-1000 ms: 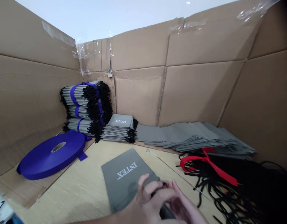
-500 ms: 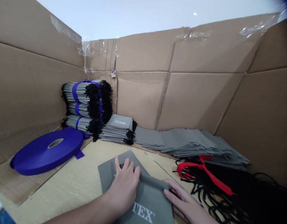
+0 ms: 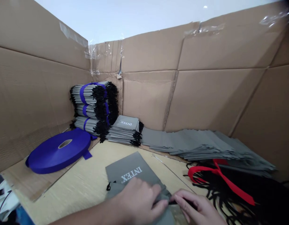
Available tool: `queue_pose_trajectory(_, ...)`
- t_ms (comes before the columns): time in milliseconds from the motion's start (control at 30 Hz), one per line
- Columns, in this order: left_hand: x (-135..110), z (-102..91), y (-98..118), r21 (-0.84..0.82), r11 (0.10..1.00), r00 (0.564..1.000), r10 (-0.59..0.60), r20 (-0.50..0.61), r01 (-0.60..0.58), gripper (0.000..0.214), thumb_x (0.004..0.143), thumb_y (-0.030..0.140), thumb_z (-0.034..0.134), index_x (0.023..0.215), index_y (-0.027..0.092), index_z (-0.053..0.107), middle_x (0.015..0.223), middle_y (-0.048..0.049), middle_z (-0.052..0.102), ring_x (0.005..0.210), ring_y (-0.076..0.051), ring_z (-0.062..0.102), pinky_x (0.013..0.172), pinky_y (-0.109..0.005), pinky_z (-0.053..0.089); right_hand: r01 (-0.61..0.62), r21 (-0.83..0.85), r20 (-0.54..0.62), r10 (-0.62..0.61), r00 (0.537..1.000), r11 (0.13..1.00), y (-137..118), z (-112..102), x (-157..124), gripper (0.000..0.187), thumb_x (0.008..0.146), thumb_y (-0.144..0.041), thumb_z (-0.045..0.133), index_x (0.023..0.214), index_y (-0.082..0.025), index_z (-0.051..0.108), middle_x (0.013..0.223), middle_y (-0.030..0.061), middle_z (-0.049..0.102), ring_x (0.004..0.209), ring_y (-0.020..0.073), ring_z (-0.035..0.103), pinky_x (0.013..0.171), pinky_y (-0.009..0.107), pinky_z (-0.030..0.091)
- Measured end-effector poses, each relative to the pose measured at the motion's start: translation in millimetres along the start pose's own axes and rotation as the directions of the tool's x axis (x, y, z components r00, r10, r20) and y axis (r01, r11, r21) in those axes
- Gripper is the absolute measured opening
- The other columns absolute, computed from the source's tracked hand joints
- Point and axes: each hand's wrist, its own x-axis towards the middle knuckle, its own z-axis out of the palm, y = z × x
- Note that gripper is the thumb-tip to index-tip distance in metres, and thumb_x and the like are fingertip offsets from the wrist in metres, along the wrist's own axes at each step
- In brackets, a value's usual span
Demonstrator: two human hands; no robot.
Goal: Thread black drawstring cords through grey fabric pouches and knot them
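Observation:
A grey drawstring pouch point(image 3: 125, 165) with white INTEX lettering lies in front of me, its near part bunched up. My left hand point(image 3: 143, 200) is closed over the bunched fabric, fingers curled towards the right edge. At that edge my right hand point(image 3: 197, 207) pinches what looks like black cord, partly hidden by the fingers. On the pouch's left side a small knotted black cord end point(image 3: 108, 187) sticks out. Beyond the pouch, a thin wire-like tool point(image 3: 168, 168) lies on the tabletop.
A blue ribbon roll point(image 3: 50, 156) lies at left. Behind it stand ribbon-tied pouch bundles point(image 3: 88, 107) beside a loose pouch stack point(image 3: 123, 132). Flat grey pouches point(image 3: 193, 143) spread rightward. Black cords point(image 3: 266, 190) with a red tie point(image 3: 233, 187) lie at right. Cardboard walls point(image 3: 146, 93) enclose the table.
My left hand has moved right and nearer, uncovering the pouch's far lettering. The folded edge is now bunched between my hands. The view has shifted slightly.

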Motion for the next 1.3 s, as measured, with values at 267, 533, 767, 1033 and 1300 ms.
queue_pose_trajectory(267, 0.5, 1.7, -1.7, -0.002, 0.999, 0.999, -0.037, 0.024, 0.037, 0.043, 0.086, 0.05, 0.036, 0.078, 0.017, 0.063, 0.068, -0.0083, 0.068, 0.064, -0.026, 0.065, 0.056, -0.031, 0.046, -0.007, 0.004, -0.005, 0.007, 1.0, 1.0, -0.4, 0.2, 1.2, 0.037, 0.082, -0.05, 0.046, 0.059, -0.02, 0.051, 0.049, -0.0037, 0.044, 0.047, 0.0116, 0.041, 0.046, 0.022, 0.031)
queue_pose_trajectory(533, 1.1, 6.7, -3.1, -0.116, 0.992, 0.998, 0.058, 0.001, -0.057, 0.028, 0.091, 0.029, 0.032, 0.092, 0.021, 0.058, 0.08, -0.0026, 0.069, 0.067, -0.019, 0.064, 0.057, -0.025, 0.042, -0.141, 0.399, 0.026, 0.142, 0.99, 0.906, 4.6, 0.5, 3.8, 0.03, 0.071, -0.046, 0.061, 0.071, -0.016, 0.058, 0.048, -0.0053, 0.05, 0.044, 0.0088, 0.045, 0.044, 0.02, 0.034)
queue_pose_trajectory(767, 3.2, 5.4, -6.3, -0.057, 0.998, 0.999, 0.038, 0.029, -0.037, 0.028, 0.091, 0.038, 0.037, 0.084, 0.022, 0.059, 0.075, -0.0009, 0.067, 0.065, -0.019, 0.064, 0.053, -0.023, 0.04, -0.129, 0.422, 0.01, 0.137, 0.99, 0.898, 10.5, -8.0, 5.2, 0.028, 0.069, -0.039, 0.067, 0.076, -0.012, 0.067, 0.055, -0.0016, 0.058, 0.048, 0.0085, 0.05, 0.047, 0.021, 0.039)
queue_pose_trajectory(1033, 6.6, 15.0, -13.3, -0.052, 0.998, 0.999, 0.015, -0.041, -0.017, 0.029, 0.093, 0.035, 0.033, 0.09, 0.022, 0.058, 0.08, -0.0015, 0.065, 0.071, -0.02, 0.064, 0.059, -0.025, 0.045, -0.185, 0.525, 0.025, 0.202, 0.979, 0.831, 18.2, -10.9, 9.9, 0.036, 0.063, -0.047, 0.072, 0.068, -0.013, 0.061, 0.058, -0.0003, 0.062, 0.045, 0.0063, 0.05, 0.044, 0.019, 0.039)
queue_pose_trajectory(1300, 4.2, 13.9, -9.9, 0.005, 0.998, 0.998, 0.055, -0.015, -0.055, 0.032, 0.092, 0.025, 0.03, 0.114, 0.027, 0.053, 0.089, -0.0036, 0.066, 0.073, -0.021, 0.065, 0.06, -0.028, 0.047, -0.191, 0.644, -0.061, 0.298, 0.952, 0.741, 27.9, -4.6, 12.8, 0.044, 0.052, -0.054, 0.076, 0.066, -0.017, 0.055, 0.058, -0.0022, 0.059, 0.047, 0.0084, 0.053, 0.049, 0.022, 0.044)
